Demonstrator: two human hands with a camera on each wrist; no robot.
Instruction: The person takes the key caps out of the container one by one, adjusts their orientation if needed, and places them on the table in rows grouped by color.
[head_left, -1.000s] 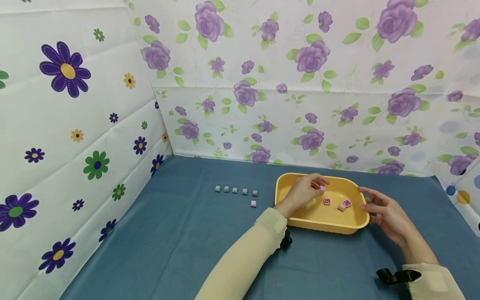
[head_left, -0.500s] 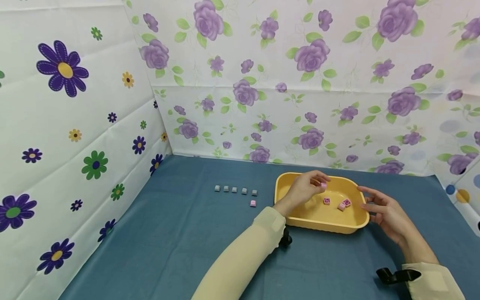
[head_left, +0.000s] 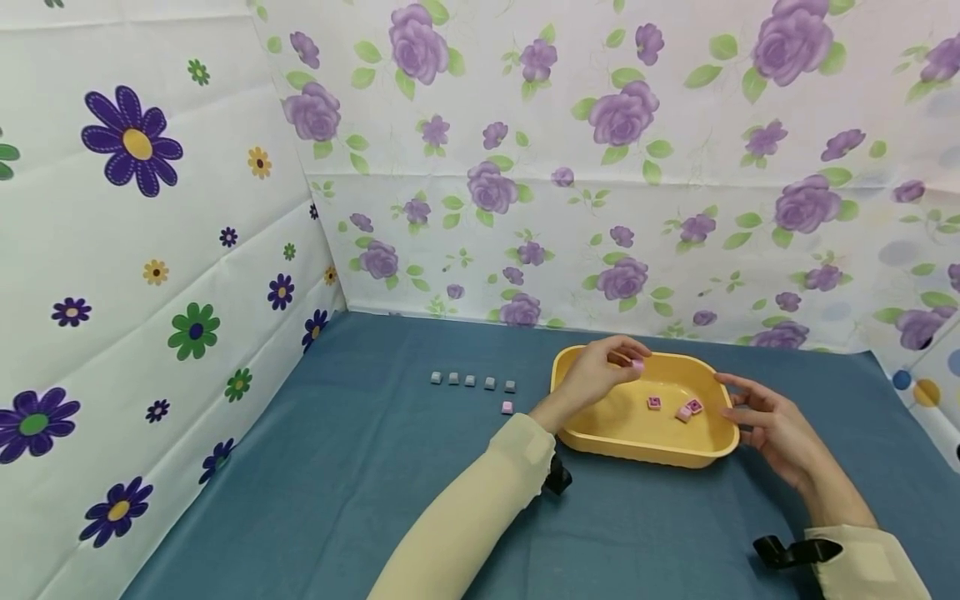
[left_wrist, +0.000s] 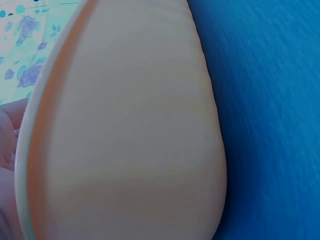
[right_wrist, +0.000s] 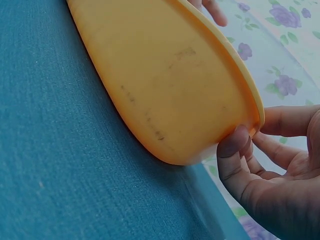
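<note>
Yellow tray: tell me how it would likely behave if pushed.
The yellow tray would probably keep its shape, since it shows no dent where the right hand grips it. It seems unlikely to tip, being low and wide. The pink blocks lying inside might slide.

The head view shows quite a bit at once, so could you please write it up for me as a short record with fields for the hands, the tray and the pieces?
Left hand: pinches a held pink piece over the tray
Right hand: thumb and fingers at the rim of the tray's right end
Yellow tray: on the blue cloth
Inside tray: three pink pieces, two of them close together
Beside tray: five gray pieces in a row; a single pink piece nearer the person, by the row's right end
</note>
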